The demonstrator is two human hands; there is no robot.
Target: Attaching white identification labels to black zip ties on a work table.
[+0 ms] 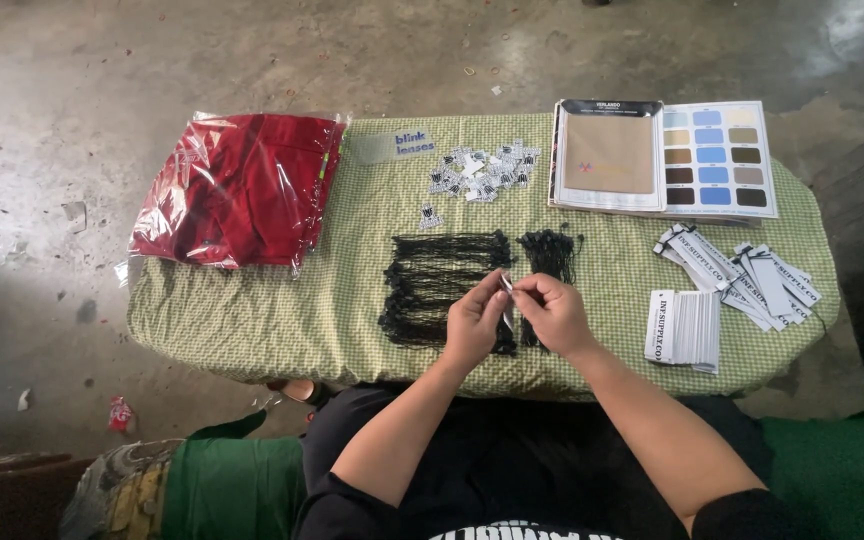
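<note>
My left hand (pixel 475 322) and my right hand (pixel 550 310) meet above the table's front middle, pinching a small white tag (pixel 507 285) between their fingertips. A thin strand hangs from the tag; whether it is threaded through I cannot tell. Under the hands lies a spread of black string loops (pixel 437 285), with a smaller bunch of black strings (pixel 549 252) just to the right. A heap of small white printed tags (pixel 482 172) lies further back on the green checked tablecloth (pixel 282 310).
Red garments in a clear plastic bag (pixel 237 190) rest at the table's left end. An open colour swatch book (pixel 664 158) lies at the back right. White paper labels are stacked (pixel 685 328) and fanned (pixel 752 278) at the right. Concrete floor surrounds the table.
</note>
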